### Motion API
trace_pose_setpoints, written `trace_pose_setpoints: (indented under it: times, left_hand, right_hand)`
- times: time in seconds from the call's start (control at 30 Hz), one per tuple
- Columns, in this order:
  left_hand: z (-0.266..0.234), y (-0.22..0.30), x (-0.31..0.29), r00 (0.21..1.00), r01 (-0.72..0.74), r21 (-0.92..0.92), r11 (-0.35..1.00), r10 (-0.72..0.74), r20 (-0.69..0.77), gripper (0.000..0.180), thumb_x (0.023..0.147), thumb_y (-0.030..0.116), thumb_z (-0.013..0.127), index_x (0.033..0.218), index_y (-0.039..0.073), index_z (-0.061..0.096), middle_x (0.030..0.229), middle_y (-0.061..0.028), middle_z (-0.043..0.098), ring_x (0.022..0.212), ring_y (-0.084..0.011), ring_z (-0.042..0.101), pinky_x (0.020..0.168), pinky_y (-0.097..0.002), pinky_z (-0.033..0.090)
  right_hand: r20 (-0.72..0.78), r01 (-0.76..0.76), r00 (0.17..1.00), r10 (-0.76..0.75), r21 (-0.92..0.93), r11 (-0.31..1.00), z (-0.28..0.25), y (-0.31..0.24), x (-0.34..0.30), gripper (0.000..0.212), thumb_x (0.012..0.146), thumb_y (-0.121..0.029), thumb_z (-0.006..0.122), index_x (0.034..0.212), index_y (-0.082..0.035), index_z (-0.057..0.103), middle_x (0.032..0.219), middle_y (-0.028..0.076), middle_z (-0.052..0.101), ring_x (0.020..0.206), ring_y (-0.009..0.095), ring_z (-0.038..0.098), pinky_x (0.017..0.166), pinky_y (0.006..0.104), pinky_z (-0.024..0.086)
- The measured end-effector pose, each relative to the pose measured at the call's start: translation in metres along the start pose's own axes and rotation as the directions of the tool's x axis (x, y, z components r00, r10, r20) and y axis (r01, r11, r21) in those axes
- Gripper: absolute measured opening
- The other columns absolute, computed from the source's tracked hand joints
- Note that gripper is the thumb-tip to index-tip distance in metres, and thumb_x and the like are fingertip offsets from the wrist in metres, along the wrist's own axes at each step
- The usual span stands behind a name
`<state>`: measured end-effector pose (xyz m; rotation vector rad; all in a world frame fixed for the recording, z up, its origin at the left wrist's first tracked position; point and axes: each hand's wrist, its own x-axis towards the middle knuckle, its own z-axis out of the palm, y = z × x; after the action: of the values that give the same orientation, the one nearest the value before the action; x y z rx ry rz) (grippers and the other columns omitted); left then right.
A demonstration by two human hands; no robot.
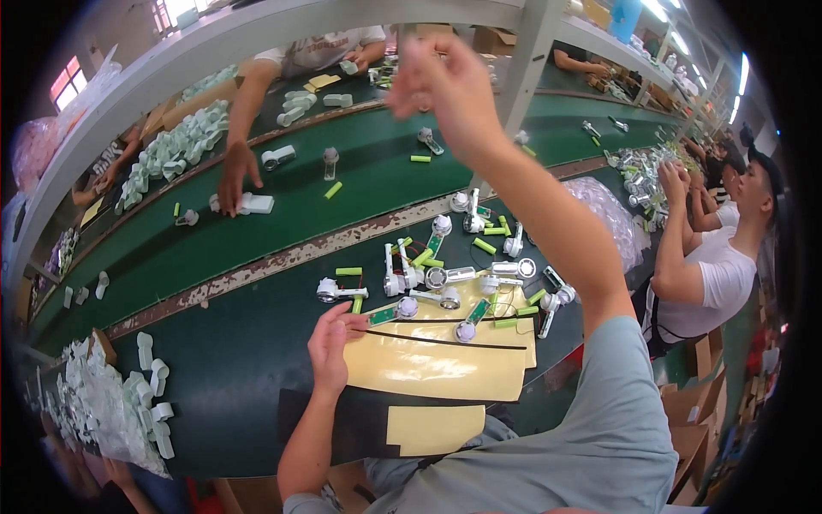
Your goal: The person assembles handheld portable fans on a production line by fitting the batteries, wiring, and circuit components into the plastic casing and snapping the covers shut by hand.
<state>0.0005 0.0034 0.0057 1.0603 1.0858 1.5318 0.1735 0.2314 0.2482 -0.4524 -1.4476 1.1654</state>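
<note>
Presently | my left hand point(330, 344): fingers half-curled, hold unclear, beside narrow green circuit board point(382, 316), near side | board: probably light, stiff, fragile; grip edges | right hand point(445, 92): far, blurred; grip: cannot tell

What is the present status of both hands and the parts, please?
Left hand beside green circuit board, contact unclear. Right hand raised, blurred, grip unclear. White parts and lime cylinders spread on and around yellow sheets, crowding the space.
</note>
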Motion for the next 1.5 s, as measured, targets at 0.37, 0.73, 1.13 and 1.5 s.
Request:
trace_pose_setpoints:
  times: [0.37, 0.73, 1.13, 1.5]
  left_hand:
    - [0.006, 0.041, -0.078, 0.585, -0.594, 0.595, 0.541, -0.217, 0.782, 0.058, 0.086, 0.041, 0.066, 0.138, 0.019, 0.051, 0.149, -0.0142, 0.039, 0.136, -0.0332, 0.039, 0.113, -0.0489, 0.029]
    - [-0.013, 0.030, -0.091, 0.831, -0.475, 0.837, 0.273, -0.175, 0.529, 0.056, 0.087, 0.037, 0.065, 0.138, 0.017, 0.051, 0.148, -0.0197, 0.037, 0.137, -0.0388, 0.035, 0.113, -0.0511, 0.026]
    - [-0.063, 0.054, -0.059, 0.967, -0.115, 0.896, 0.429, 0.253, 0.003, 0.046, 0.080, 0.004, 0.060, 0.124, -0.006, 0.052, 0.130, -0.0226, 0.053, 0.122, -0.0393, 0.049, 0.107, -0.0459, 0.035]
    - [-0.310, 0.054, -0.087, 0.735, 0.589, 0.688, -0.424, 0.635, -0.238, 0.064, 0.093, 0.024, 0.055, 0.150, 0.010, 0.031, 0.153, -0.0253, 0.025, 0.138, -0.0460, 0.028, 0.111, -0.0534, 0.026]
  right_hand:
    - [-0.028, -0.105, 0.936, 0.352, -0.974, 0.202, -0.125, 0.235, -0.031, 0.038, 0.080, -0.012, 0.065, 0.116, -0.007, 0.056, 0.136, 0.020, 0.045, 0.117, 0.039, 0.052, 0.097, 0.0450, 0.046]
    - [-0.173, -0.187, 0.826, 0.537, -0.982, -0.029, -0.142, 0.293, 0.014, 0.055, 0.087, -0.045, 0.062, 0.137, -0.024, 0.050, 0.143, 0.019, 0.037, 0.127, 0.046, 0.041, 0.105, 0.0565, 0.036]
    - [-0.297, -0.348, 0.921, 0.252, -0.917, 0.193, -0.146, 0.289, 0.035, 0.054, 0.084, -0.031, 0.062, 0.124, 0.001, 0.045, 0.119, 0.027, 0.052, 0.105, 0.044, 0.059, 0.091, 0.0485, 0.050]
    - [-0.521, -0.508, 0.846, 0.110, -0.852, -0.129, -0.192, 0.310, 0.040, 0.056, 0.086, -0.022, 0.060, 0.138, -0.019, 0.039, 0.135, 0.017, 0.048, 0.134, 0.043, 0.033, 0.101, 0.0596, 0.037]
